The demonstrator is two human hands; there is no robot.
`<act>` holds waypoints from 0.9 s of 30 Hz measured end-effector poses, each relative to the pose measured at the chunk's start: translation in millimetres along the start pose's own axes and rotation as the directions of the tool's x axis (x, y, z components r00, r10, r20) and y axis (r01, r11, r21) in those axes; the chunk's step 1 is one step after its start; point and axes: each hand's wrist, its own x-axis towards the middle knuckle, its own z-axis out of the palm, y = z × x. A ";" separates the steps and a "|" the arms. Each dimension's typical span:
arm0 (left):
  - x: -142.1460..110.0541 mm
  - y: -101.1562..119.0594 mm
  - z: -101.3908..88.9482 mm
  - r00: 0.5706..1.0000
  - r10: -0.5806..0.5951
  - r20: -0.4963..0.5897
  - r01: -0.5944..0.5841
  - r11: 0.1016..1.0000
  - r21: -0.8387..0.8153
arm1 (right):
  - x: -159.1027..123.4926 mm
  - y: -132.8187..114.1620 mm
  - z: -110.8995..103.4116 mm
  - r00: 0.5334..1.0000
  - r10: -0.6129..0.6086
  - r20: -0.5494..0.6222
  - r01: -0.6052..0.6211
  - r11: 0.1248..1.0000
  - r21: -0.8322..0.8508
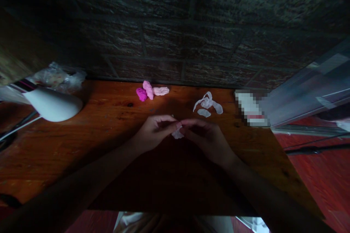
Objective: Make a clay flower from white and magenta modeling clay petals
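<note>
Both hands meet over the middle of the wooden table (109, 131), pinching one small, soft white piece (177, 133) that looks like modelling clay. My left hand (154, 131) grips it from the left with thumb and fingers. From the right, my right hand (207, 136) pinches the same piece, fingertips nearly touching the left ones. Beyond the right hand lie flat white pieces and curled strips (205, 103) of similar look. Farther back sit lumps of clay: a magenta lump (141, 94), a pink lump (148, 89) and a pale pink lump (161, 91).
At the left stands a white lamp-like object (54, 105) with a cord, in front of a crumpled clear plastic bag (58, 78). A dark brick-patterned wall (164, 36) rises behind the table. Right of the white strips lies a blurred-out pale item (251, 108), near a translucent panel (306, 83).
</note>
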 end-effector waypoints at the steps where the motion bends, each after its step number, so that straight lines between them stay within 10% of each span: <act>1: -0.3 0.0 0.5 1.000 0.003 0.008 -0.003 1.000 -0.013 | 0.2 0.1 0.0 1.000 -0.005 0.000 0.005 1.000 -0.004; 27: -2.0 3.4 -2.0 0.998 -0.059 -0.008 0.059 0.997 0.043 | 0.4 -3.4 0.3 0.995 0.007 -0.098 -0.014 0.997 -0.072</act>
